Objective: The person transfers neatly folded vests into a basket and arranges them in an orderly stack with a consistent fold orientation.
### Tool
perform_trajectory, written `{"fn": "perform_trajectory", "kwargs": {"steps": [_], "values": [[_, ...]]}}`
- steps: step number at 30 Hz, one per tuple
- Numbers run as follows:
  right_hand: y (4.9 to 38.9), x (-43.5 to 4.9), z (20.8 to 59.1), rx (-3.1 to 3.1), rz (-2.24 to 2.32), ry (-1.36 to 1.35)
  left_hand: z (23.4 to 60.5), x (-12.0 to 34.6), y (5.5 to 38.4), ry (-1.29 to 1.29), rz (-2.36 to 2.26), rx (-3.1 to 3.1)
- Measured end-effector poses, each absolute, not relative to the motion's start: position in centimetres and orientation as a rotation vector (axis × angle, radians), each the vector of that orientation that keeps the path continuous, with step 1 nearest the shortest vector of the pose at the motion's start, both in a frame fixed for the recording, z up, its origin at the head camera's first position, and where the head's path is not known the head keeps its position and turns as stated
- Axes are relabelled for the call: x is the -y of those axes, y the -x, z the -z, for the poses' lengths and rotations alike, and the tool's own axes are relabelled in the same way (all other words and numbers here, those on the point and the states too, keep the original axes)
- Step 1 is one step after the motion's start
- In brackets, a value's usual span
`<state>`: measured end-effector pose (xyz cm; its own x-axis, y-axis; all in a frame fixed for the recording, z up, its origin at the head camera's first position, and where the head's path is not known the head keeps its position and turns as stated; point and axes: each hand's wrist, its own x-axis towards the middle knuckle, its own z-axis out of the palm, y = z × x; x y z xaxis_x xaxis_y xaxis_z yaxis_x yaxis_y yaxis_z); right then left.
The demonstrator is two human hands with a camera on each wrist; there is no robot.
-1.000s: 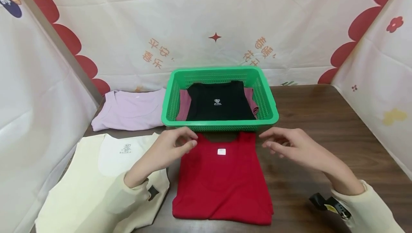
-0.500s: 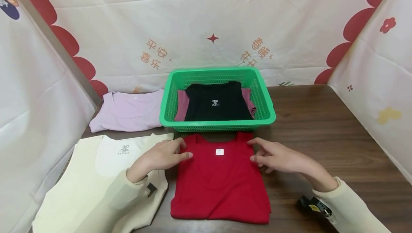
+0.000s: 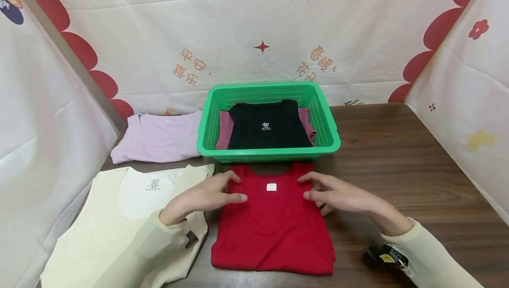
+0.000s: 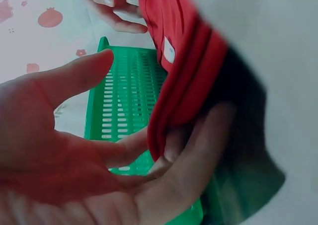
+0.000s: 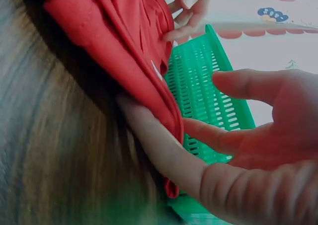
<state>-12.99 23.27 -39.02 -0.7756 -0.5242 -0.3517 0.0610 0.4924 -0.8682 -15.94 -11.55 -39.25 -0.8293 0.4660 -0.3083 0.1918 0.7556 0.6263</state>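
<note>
A folded red tank top (image 3: 274, 235) with a white neck label lies flat on the table in front of the basket. My left hand (image 3: 210, 195) is at its left upper edge; in the left wrist view some fingers (image 4: 194, 165) reach under the red cloth while the thumb stands apart. My right hand (image 3: 338, 194) is at the opposite edge. Seen from the right wrist, one finger (image 5: 154, 135) slides beneath the folded cloth, and that thumb is also clear of it. The undersides of the fingertips are hidden by the fabric.
A green plastic basket (image 3: 268, 152) behind holds a folded black top (image 3: 270, 126) over a mauve garment (image 3: 225, 129). At left lie a cream tank top (image 3: 91, 226) and a lilac top (image 3: 163, 138). Bare wooden tabletop (image 3: 397, 160) extends to the right; a printed cloth (image 3: 238, 23) hangs behind.
Both hands have come inward and down to the red tank top's sides, the right one moving left from beside it. Basket and other garments stay put; the view shifted slightly.
</note>
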Motion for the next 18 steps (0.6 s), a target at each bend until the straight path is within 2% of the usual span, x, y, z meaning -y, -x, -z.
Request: {"fn": "perform_trajectory", "kwargs": {"steps": [18], "values": [[13.11, -23.06, 39.95, -2.089, 1.311, 0.511, 39.1, 11.05, 15.35, -0.346, -0.843, -2.549]]}}
